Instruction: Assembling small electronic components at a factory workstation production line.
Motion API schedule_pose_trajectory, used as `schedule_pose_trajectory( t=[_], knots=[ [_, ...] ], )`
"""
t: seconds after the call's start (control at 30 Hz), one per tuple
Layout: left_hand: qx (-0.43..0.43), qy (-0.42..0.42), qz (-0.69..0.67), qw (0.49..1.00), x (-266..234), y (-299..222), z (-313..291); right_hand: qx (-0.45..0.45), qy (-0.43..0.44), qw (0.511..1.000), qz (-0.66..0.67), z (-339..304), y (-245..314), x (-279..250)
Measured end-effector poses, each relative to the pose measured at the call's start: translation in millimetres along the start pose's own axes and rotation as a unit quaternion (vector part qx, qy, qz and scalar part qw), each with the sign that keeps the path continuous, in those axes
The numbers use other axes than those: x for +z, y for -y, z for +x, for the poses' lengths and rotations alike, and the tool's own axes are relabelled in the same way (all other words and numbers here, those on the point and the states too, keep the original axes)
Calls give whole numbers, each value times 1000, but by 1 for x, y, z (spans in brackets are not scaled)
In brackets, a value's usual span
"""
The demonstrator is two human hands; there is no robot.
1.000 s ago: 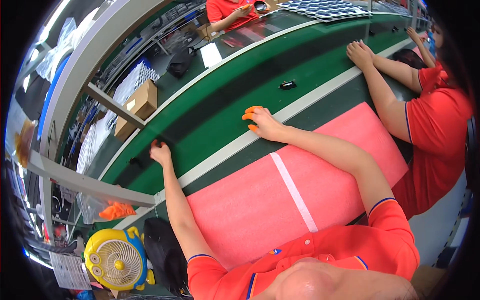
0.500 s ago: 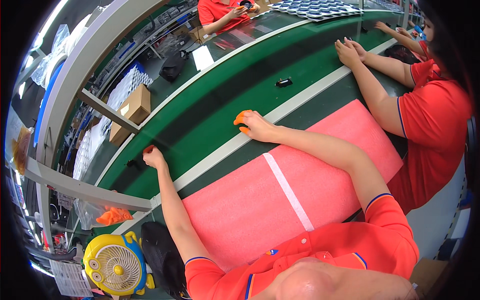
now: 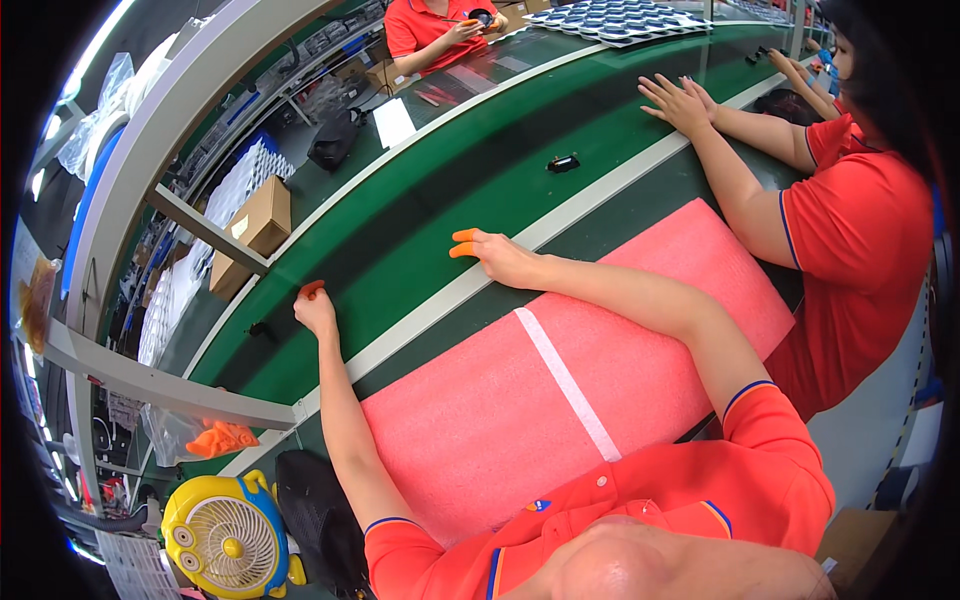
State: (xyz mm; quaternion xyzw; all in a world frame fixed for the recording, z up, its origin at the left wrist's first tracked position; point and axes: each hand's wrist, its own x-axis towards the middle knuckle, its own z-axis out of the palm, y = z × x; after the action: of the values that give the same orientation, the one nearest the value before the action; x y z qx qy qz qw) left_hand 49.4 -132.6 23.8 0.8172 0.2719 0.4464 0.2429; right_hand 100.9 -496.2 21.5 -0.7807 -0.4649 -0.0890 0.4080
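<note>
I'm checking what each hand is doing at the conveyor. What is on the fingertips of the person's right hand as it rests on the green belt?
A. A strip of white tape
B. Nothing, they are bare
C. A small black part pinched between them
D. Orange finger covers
D: the right hand lies open on the green belt with orange finger covers on its fingertips, and holds nothing.

The small black part (image 3: 258, 328) just left of the left hand (image 3: 316, 312) is too small to identify; the yellow fan (image 3: 225, 540) near left is cut by the bottom edge.
</note>
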Motion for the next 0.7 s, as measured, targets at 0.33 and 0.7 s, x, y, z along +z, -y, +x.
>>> schedule_pose_trajectory(
  t=[0.33, 0.7],
  knots=[
    [-3, -4, -40, 999, -1, 5, -1, -4, -15, 999, -28, 0, 2, -3],
    [-21, 13, -89, 996, 4, 17, 5, -11, 1, 1000, -17, 0, -7, 1]
  ],
)
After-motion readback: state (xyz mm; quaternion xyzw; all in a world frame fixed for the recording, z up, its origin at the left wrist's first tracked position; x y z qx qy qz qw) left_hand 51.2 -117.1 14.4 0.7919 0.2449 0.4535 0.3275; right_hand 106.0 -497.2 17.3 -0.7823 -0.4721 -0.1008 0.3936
